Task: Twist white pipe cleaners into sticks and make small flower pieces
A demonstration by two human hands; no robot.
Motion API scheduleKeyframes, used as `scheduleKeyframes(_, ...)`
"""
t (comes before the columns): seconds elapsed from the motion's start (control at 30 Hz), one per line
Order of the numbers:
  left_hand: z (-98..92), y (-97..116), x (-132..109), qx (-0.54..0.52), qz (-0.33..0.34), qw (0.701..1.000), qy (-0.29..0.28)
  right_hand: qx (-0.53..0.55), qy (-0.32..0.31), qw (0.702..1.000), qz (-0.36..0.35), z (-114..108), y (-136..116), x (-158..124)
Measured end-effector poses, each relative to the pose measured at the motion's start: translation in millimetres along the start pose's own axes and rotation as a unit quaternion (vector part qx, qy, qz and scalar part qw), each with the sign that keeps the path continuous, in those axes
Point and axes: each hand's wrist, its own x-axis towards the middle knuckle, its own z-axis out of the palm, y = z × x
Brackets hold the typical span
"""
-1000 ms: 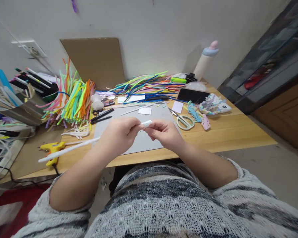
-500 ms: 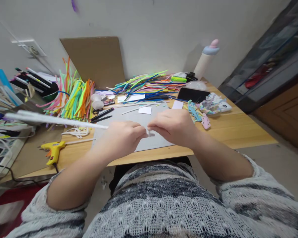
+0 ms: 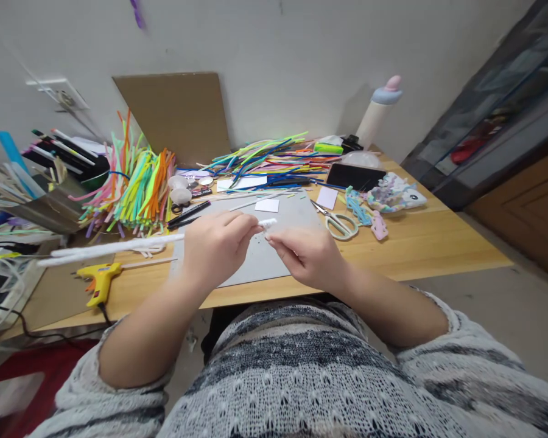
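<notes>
White pipe cleaners (image 3: 119, 248) run through my left hand (image 3: 219, 243), their long ends sticking out to the left. That hand is closed around them, and a thicker, coiled-looking white tip (image 3: 268, 223) shows past its fingertips. Close beside the tip is my right hand (image 3: 308, 252), its thumb and finger pinched together at what looks like a thin white end, too small to make out fully. Both hands are above a grey mat (image 3: 256, 267). Scissors (image 3: 340, 225) with pale handles lie just beyond my right hand.
A yellow glue gun (image 3: 101, 281) lies at the left. Bundled colourful pipe cleaners (image 3: 141, 188) and a loose pile (image 3: 265, 158) are at the back, near a cardboard sheet (image 3: 178, 115). A phone (image 3: 356, 175) and a white bottle-shaped item (image 3: 374, 121) are on the right.
My left hand has turned and lifted, so the coiled white tip now shows. My right hand has moved slightly down and left, uncovering the scissors. The pipe cleaners' long ends have swung lower.
</notes>
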Motion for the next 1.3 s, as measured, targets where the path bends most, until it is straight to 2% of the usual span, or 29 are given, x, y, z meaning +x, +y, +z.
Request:
scheduleKeyframes(0.13, -2.2, 2.2, 1.2, 0.035, 0.068, 0.996, -0.054, -0.097, -0.014, 0.995, -0.038, -15.8, 1.6, 8.2)
scheduleKeyframes(0.2, -2.3, 4.5, 0.6, 0.038, 0.120, 0.988, -0.090, -0.109, -0.019, 0.993, -0.041, -20.6, 7.4, 15.5)
scheduleKeyframes(0.27, -2.1, 7.2, -0.4, 0.022, 0.165, 0.980, -0.108, -0.058, -0.017, 0.998, -0.016, -20.9, 15.5, 22.3)
scheduleKeyframes(0.33, -2.6, 8.9, -0.8, -0.003, 0.177, 0.979, -0.098, 0.040, -0.025, 0.998, 0.034, -15.6, 23.5, 25.6)
scheduleKeyframes(0.43, -4.3, 7.5, 0.2, -0.032, 0.140, 0.988, -0.057, 0.182, -0.044, 0.977, 0.104, 1.0, 29.0, 20.4)
scheduleKeyframes(0.5, -4.4, 4.9, 1.2, -0.052, 0.105, 0.992, -0.035, 0.220, -0.002, 0.967, 0.127, 14.2, 27.1, 11.3)
scheduleKeyframes(0.57, -2.5, 2.6, 1.8, -0.075, 0.065, 0.995, -0.022, 0.198, 0.072, 0.972, 0.108, 25.1, 21.9, 1.3)
scheduleKeyframes(0.63, 1.4, 1.8, 1.9, -0.093, 0.026, 0.995, -0.013, 0.145, 0.109, 0.981, 0.064, 31.1, 15.2, -6.0)
scheduleKeyframes(0.8, 10.4, 5.3, 1.7, -0.047, -0.045, 0.998, -0.010, 0.008, 0.056, 0.998, 0.007, 22.5, 2.0, -8.0)
scheduleKeyframes(0.9, 9.3, 7.9, 0.7, -0.011, -0.013, 0.999, -0.038, -0.068, 0.051, 0.996, -0.026, 5.0, 1.7, -1.8)
scheduleKeyframes(1.03, 4.3, 9.1, -1.9, 0.028, 0.089, 0.993, -0.073, -0.108, 0.011, 0.993, -0.049, -18.0, 13.1, 13.9)
scheduleKeyframes(1.1, 2.3, 8.5, -2.4, 0.024, 0.138, 0.988, -0.073, -0.040, -0.036, 0.998, -0.032, -22.0, 21.9, 21.8)
scheduleKeyframes(1.17, 1.0, 7.3, -1.9, 0.004, 0.152, 0.987, -0.044, 0.085, -0.079, 0.993, 0.014, -18.9, 29.1, 26.0)
scheduleKeyframes(1.23, 0.9, 5.8, -0.7, -0.018, 0.128, 0.992, -0.007, 0.205, -0.095, 0.972, 0.069, -10.1, 31.5, 25.1)
scheduleKeyframes(1.3, 2.0, 5.1, 0.2, -0.049, 0.082, 0.995, 0.018, 0.270, -0.080, 0.953, 0.115, 0.8, 27.7, 19.5)
